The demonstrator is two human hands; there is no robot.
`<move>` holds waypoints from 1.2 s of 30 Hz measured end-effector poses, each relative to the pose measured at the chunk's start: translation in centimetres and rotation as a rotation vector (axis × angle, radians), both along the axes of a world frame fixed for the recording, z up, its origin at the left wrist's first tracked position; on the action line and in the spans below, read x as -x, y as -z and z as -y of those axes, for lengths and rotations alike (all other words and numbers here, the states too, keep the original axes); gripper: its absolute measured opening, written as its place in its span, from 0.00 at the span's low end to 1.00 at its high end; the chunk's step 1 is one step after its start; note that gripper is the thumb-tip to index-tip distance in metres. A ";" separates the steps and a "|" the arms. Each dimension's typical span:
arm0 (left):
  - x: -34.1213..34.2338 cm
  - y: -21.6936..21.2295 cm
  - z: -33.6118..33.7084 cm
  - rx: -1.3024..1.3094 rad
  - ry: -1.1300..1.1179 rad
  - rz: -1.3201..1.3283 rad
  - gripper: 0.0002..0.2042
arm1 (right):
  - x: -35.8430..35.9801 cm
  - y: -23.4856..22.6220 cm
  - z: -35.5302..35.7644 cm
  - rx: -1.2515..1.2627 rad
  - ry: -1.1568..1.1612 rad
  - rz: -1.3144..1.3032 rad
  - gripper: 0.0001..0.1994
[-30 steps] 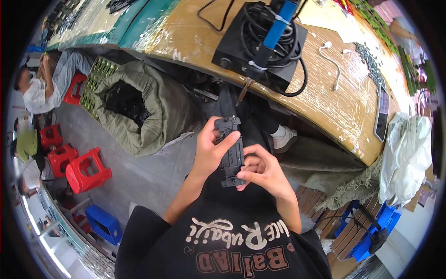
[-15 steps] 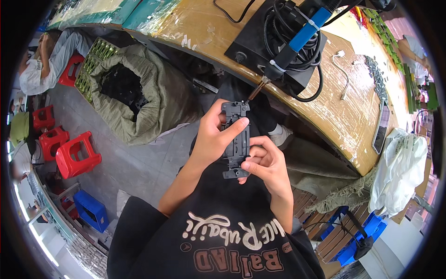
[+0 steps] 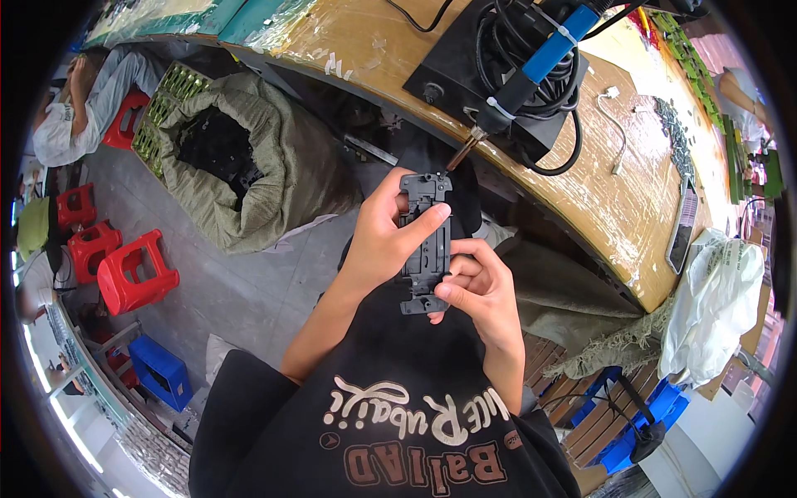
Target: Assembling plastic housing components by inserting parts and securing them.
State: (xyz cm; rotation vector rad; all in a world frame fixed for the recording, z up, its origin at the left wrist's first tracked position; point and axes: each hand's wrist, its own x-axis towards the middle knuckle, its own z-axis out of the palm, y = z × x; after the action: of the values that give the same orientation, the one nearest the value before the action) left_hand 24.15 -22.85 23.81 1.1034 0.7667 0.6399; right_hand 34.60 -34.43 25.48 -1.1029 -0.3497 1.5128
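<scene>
In front of my chest, both hands hold a long black plastic part [image 3: 429, 259] with molded slots, pegs and holes, its length running away from me. My left hand [image 3: 383, 241] is closed round its left side, thumb pressed across the upper face. Lower down, my right hand [image 3: 484, 292] pinches the right edge near the close end between thumb and fingers. From the table edge a blue-handled soldering iron [image 3: 540, 73] slants down, its metal tip at the part's far right corner. I cannot tell whether the tip touches the plastic.
A wooden table [image 3: 610, 228] curves across the front, bearing a black box [image 3: 432, 75] with coiled cables and a short white cable [image 3: 616, 133]. An open sack [image 3: 295, 158] of dark pieces stands left, near red stools [image 3: 137, 274]. A white bag [image 3: 710, 290] hangs at right.
The plastic part has shifted very slightly within the view, and its far end now sits squarer beneath the iron's tip. Both hands keep the same grip.
</scene>
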 end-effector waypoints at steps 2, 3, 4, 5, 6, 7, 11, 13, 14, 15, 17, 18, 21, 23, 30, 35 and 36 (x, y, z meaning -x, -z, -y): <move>0.0 0.1 0.0 -0.016 -0.001 -0.002 0.10 | 0.0 0.1 0.0 -0.013 0.004 0.000 0.18; -0.1 0.1 -0.1 -0.032 0.001 -0.008 0.10 | 0.0 0.0 0.0 -0.013 0.004 -0.001 0.18; -0.1 0.2 -0.1 -0.047 0.003 -0.014 0.10 | -0.1 0.0 -0.1 -0.007 -0.001 0.001 0.18; 0.0 0.1 -0.1 -0.047 0.002 -0.015 0.10 | -0.1 -0.1 -0.1 -0.001 -0.006 0.003 0.18; 0.0 0.0 -0.1 -0.042 0.011 -0.019 0.11 | -0.2 0.0 -0.2 -0.001 -0.005 0.003 0.18; 0.0 -0.1 -0.2 -0.038 0.020 -0.022 0.12 | -0.2 0.0 -0.2 -0.004 -0.006 0.000 0.18; 0.1 0.0 0.0 -0.098 0.055 0.011 0.14 | -0.4 -0.1 -0.3 -0.011 -0.030 -0.003 0.17; 0.1 0.5 -0.1 -0.078 0.033 0.020 0.15 | -0.3 0.1 -0.5 -0.001 -0.029 0.004 0.17; 0.1 0.6 -0.2 -0.079 0.033 0.020 0.15 | -0.3 0.2 -0.6 0.009 -0.030 0.012 0.17; 0.0 0.8 -0.3 -0.059 0.031 0.002 0.15 | -0.3 0.3 -0.7 0.009 -0.029 0.012 0.17; -0.2 0.8 -0.5 -0.040 0.030 -0.015 0.15 | -0.3 0.4 -0.8 0.027 -0.007 0.009 0.17; -0.2 0.7 -0.5 -0.039 0.026 -0.015 0.15 | -0.3 0.4 -0.9 0.030 -0.008 0.008 0.17; -0.2 0.4 -0.5 -0.044 0.025 -0.012 0.15 | -0.3 0.2 -0.9 0.017 -0.011 0.004 0.17; -0.1 0.3 -0.5 -0.051 0.029 -0.009 0.15 | -0.2 0.1 -0.8 0.008 -0.003 0.008 0.17; -0.1 0.0 -0.6 -0.049 0.031 -0.021 0.15 | -0.2 0.2 -0.7 0.001 0.009 -0.004 0.17; -0.2 0.1 -0.6 -0.035 0.025 -0.022 0.15 | -0.3 0.4 -0.7 -0.009 0.003 -0.013 0.17; -0.2 0.0 -0.6 -0.040 0.027 -0.027 0.15 | -0.3 0.5 -0.8 -0.009 0.003 -0.013 0.17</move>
State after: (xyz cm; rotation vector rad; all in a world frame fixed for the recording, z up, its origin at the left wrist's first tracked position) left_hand 24.40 -22.22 23.76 1.1592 0.7632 0.6207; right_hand 34.90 -33.68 25.02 -1.0856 -0.3455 1.5144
